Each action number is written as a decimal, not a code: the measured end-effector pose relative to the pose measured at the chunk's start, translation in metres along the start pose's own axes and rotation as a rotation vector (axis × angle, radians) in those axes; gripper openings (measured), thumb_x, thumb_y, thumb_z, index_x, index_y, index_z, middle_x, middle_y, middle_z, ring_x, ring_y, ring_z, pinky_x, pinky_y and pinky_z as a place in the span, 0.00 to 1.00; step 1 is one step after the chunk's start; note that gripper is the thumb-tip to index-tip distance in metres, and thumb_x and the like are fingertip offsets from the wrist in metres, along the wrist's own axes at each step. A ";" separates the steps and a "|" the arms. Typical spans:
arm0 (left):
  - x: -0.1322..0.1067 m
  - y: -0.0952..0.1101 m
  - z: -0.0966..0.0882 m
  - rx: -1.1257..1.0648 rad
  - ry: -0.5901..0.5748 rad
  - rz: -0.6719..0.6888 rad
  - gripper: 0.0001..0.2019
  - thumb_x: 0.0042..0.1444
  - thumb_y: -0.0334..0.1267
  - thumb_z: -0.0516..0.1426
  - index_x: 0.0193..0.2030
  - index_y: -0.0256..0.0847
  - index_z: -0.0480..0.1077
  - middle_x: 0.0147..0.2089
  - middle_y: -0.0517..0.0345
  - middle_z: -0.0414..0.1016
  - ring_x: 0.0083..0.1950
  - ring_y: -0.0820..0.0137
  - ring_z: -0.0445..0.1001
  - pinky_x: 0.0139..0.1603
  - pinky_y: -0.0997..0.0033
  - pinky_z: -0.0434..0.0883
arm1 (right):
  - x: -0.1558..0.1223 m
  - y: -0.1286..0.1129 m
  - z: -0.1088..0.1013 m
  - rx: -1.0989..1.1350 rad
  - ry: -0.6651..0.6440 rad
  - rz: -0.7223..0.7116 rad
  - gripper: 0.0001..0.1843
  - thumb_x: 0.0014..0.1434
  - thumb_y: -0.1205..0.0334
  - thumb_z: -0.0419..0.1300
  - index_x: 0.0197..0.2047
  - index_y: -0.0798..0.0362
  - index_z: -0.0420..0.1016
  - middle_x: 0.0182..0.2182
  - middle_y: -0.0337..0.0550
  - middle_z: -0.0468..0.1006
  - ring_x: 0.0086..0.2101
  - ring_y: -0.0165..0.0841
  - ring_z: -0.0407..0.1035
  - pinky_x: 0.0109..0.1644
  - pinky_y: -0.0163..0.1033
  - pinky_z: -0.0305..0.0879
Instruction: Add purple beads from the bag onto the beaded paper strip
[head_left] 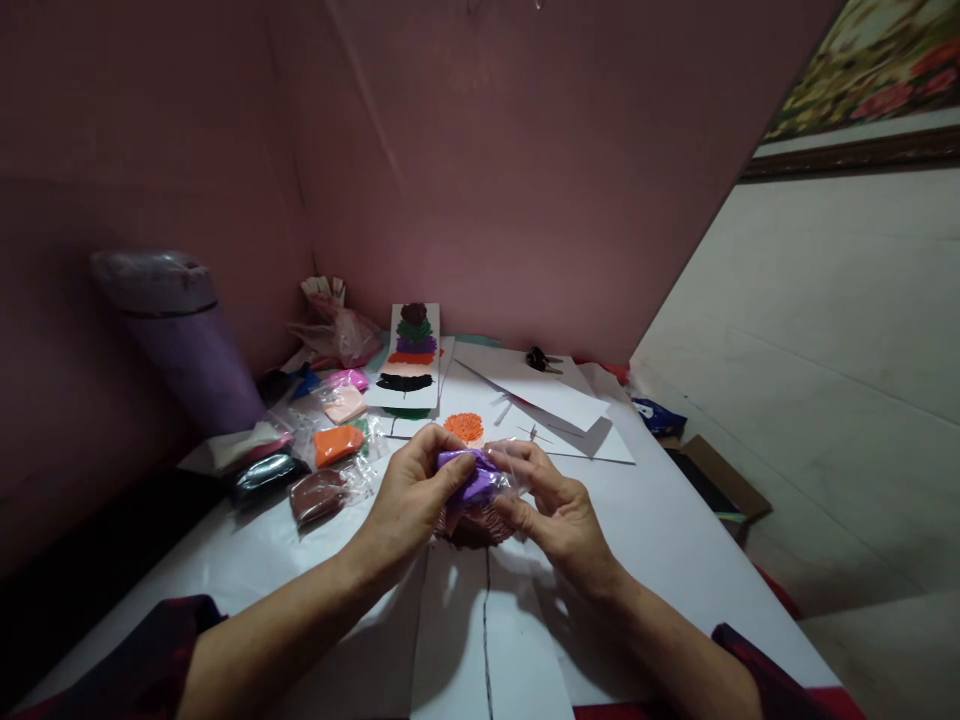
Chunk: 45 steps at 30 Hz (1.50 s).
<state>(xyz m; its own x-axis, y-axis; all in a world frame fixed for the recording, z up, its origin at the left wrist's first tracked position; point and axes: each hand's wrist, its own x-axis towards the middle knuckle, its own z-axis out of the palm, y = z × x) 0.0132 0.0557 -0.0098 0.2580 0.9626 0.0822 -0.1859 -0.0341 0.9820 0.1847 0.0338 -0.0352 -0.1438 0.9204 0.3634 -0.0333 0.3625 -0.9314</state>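
— Purple clay, where is it just now?
— Between both hands, held above the white table near its front edge; it is a soft lump, half wrapped in a clear bag.
— And the fingers?
— The left hand has thumb and forefinger pressed together on the purple lump, pinching it; the right hand pinches the loose plastic of the bag, its other fingers curled under.
— Anything beneath them?
— A brownish ridged piece lies just under the hands; I cannot tell whether they touch it.
— How far along does the work look?
— Partly done, I judge; an orange clay flower already lies on a paper sheet just behind the hands, and a card further back carries smears of brown, green, purple, orange, peach and black; the purple lump, though, is not yet clear of its bag, and nothing purple shows on the sheet beside the flower.
— What is left unopened?
— To the left lie packets, close together: an orange packet, a brown packet and a black packet; whether they are sealed is too small to tell; a purple bin stands behind them against the wall.
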 end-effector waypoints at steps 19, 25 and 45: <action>-0.001 -0.001 -0.003 0.255 0.036 0.246 0.06 0.57 0.38 0.58 0.33 0.39 0.67 0.31 0.60 0.70 0.32 0.71 0.68 0.35 0.71 0.66 | 0.000 -0.007 0.001 0.004 -0.037 0.010 0.21 0.57 0.49 0.67 0.54 0.39 0.78 0.55 0.46 0.72 0.57 0.43 0.63 0.64 0.52 0.57; -0.005 -0.004 -0.001 0.257 -0.004 0.271 0.05 0.59 0.37 0.58 0.34 0.40 0.68 0.32 0.60 0.71 0.33 0.72 0.69 0.35 0.72 0.67 | 0.002 -0.004 -0.004 0.195 -0.051 0.166 0.18 0.50 0.49 0.72 0.45 0.39 0.83 0.54 0.45 0.70 0.51 0.43 0.67 0.44 0.44 0.71; -0.004 -0.004 0.002 0.091 0.002 0.124 0.11 0.56 0.41 0.60 0.31 0.38 0.65 0.27 0.63 0.67 0.26 0.77 0.65 0.25 0.77 0.64 | 0.000 -0.002 0.004 0.247 0.024 0.175 0.14 0.50 0.54 0.72 0.42 0.42 0.85 0.48 0.45 0.73 0.52 0.44 0.66 0.54 0.48 0.67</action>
<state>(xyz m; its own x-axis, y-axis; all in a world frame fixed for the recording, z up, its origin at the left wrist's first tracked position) 0.0148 0.0518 -0.0135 0.2367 0.9501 0.2032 -0.1294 -0.1764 0.9758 0.1808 0.0324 -0.0339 -0.1450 0.9702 0.1942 -0.2498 0.1540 -0.9560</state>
